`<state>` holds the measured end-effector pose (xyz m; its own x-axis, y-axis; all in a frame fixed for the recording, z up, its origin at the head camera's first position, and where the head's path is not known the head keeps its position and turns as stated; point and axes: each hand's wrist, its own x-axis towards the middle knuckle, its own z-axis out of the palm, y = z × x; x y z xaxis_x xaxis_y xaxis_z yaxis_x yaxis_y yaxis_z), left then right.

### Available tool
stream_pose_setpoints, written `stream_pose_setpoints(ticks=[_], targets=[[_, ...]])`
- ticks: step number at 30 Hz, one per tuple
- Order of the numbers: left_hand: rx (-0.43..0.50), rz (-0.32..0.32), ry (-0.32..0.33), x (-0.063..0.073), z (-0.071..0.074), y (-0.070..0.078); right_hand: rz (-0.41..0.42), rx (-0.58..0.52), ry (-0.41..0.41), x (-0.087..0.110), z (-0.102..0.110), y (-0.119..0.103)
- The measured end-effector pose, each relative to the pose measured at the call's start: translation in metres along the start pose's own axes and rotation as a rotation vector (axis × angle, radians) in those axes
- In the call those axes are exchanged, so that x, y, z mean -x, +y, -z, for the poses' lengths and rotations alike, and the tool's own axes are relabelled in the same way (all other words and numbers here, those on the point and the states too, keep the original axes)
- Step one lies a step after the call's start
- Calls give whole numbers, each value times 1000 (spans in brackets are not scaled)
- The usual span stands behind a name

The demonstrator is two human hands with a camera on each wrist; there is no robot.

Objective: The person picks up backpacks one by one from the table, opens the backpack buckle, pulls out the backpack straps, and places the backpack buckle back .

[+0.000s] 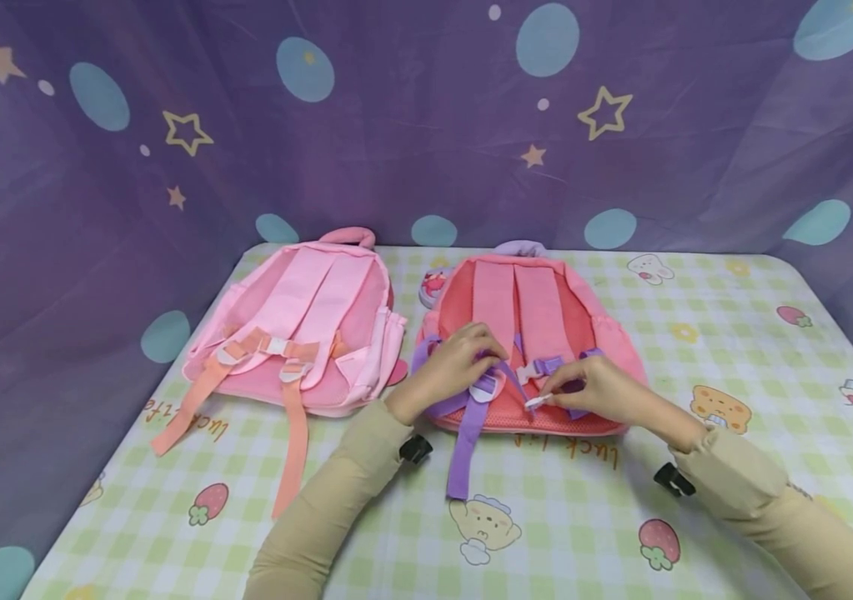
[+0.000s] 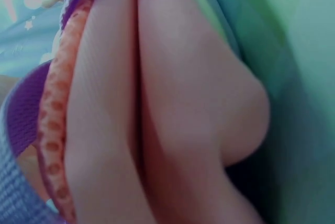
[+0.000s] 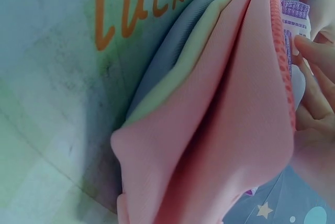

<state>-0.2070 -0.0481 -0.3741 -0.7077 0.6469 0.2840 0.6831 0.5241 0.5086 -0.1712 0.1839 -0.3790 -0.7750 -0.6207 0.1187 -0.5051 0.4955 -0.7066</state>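
Observation:
A coral-pink backpack [image 1: 539, 308] lies with its strap side up on the table, to the right of a light-pink backpack [image 1: 306, 308]. Over its lower part my left hand [image 1: 464, 362] pinches a purple webbing strap [image 1: 514, 382]. My right hand [image 1: 594, 387] pinches a small white buckle piece [image 1: 539, 402] at the strap's end, between thumb and fingers. Just above lies another purple strap with a white buckle [image 1: 527, 372]. A loose purple strap [image 1: 459, 458] hangs toward me. In the left wrist view, the backpack's pink side [image 2: 178, 93] hides most of the hand work.
Orange straps [image 1: 293, 446] trail from the light-pink backpack, whose white chest buckle [image 1: 276, 345] is fastened. A small round printed item [image 1: 432, 286] sits between the bags. The checked tablecloth [image 1: 561, 542] meets a purple curtain [image 1: 426, 150] at the back.

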Motion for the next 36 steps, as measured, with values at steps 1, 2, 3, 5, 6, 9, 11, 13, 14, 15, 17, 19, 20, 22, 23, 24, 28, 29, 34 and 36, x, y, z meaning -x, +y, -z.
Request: stream_pose_setpoints(ticks=[1,2,3,5,6,9,11,13,14,15,17,19,20,22,23,24,28,29,34,36], targets=[[-6,0,-2,0,0,0,-8,1,-4,0,0,0],[-14,-1,-3,0,-1,0,-17,5,-8,1,0,0],[-22,-5,-4,0,-1,0,-27,9,-12,1,-1,0],[-33,-9,-6,-1,-2,1,-43,26,-18,2,-1,-1],[-41,-11,-6,-1,-3,1,-47,37,-20,3,-1,-1],[-52,-15,-10,-1,-4,1,-47,64,-21,5,-2,0],[-56,-14,-12,0,-5,1,-44,80,-16,5,-3,0],[-58,-15,-16,0,-5,1,-39,94,-5,6,-4,0],[-60,-15,-18,0,-5,2,-35,103,-1,7,-4,0],[-62,-15,-19,1,-6,2,-31,109,4,7,-4,0],[-64,-18,-20,1,-6,2,-21,118,13,8,-4,0],[-66,-22,-22,2,-6,2,-8,122,20,9,-4,0],[-68,-25,-23,2,-6,2,-2,120,20,9,-3,0],[-70,-27,-26,2,-6,2,4,115,22,9,-3,0],[-71,-28,-29,2,-6,2,5,115,23,9,-3,0],[-71,-29,-31,2,-6,2,6,113,23,9,-3,1],[-68,-27,-40,3,-6,1,12,105,31,9,-4,2],[-65,-27,-42,3,-6,1,15,100,33,9,-4,2],[-46,-43,-41,5,-5,0,25,73,66,11,-1,1],[-42,-61,-35,5,-5,0,21,70,83,13,1,0]])
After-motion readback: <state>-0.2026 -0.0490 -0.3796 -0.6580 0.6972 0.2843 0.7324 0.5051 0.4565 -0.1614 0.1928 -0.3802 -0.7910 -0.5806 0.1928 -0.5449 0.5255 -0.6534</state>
